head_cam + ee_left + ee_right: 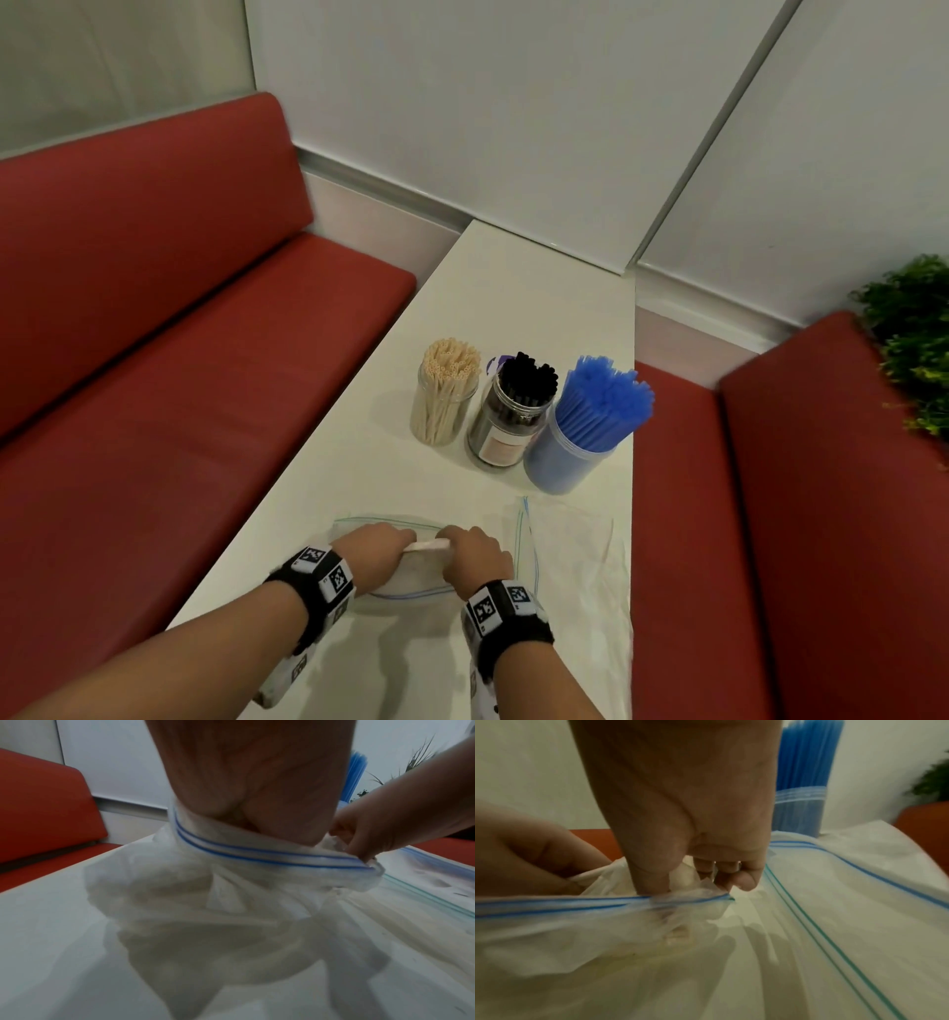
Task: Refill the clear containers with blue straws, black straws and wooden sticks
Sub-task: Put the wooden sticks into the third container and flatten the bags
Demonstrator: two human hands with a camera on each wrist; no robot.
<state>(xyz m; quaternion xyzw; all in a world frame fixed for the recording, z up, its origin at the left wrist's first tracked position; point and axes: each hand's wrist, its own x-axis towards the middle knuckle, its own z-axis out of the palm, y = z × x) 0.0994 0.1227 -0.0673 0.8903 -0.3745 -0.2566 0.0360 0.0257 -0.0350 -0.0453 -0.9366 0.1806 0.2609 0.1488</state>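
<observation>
Three clear containers stand in a row on the white table: one with wooden sticks, one with black straws, one with blue straws. Nearer me, an empty clear zip bag with a blue-striped seal lies bunched on the table. My left hand and right hand each grip its top edge, knuckles facing each other. In the left wrist view the zip bag hangs crumpled below my left hand. In the right wrist view my right hand pinches the zip bag at its seal.
A second empty zip bag lies flat on the table to the right of my hands. Red bench seats flank the table on both sides. A green plant sits at the far right. White walls close the table's far end.
</observation>
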